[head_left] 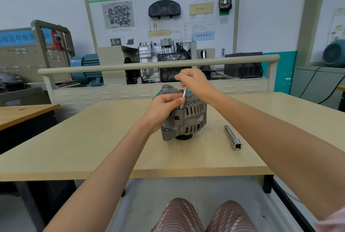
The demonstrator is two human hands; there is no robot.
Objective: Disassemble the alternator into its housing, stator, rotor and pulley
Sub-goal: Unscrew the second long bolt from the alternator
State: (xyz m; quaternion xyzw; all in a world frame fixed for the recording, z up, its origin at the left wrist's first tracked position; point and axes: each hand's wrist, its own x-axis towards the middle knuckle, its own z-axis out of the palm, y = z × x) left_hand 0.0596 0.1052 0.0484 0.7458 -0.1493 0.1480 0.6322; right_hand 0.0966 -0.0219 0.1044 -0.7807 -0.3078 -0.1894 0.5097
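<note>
Standing pulley-down near the middle of the surface: alternator. Gripping its left side, fingers curled: left hand. Pinching a slim metal tool from above, tip on the housing top: right hand. Lying right of it, apart: socket extension bar.

Training board header "BS-018" and "DSG", its blue label "仪表控制单元"

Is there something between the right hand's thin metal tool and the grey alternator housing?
Nothing visible. The right hand holds the thin metal tool, whose tip already meets the grey alternator housing; the left hand steadies it alongside.
</note>
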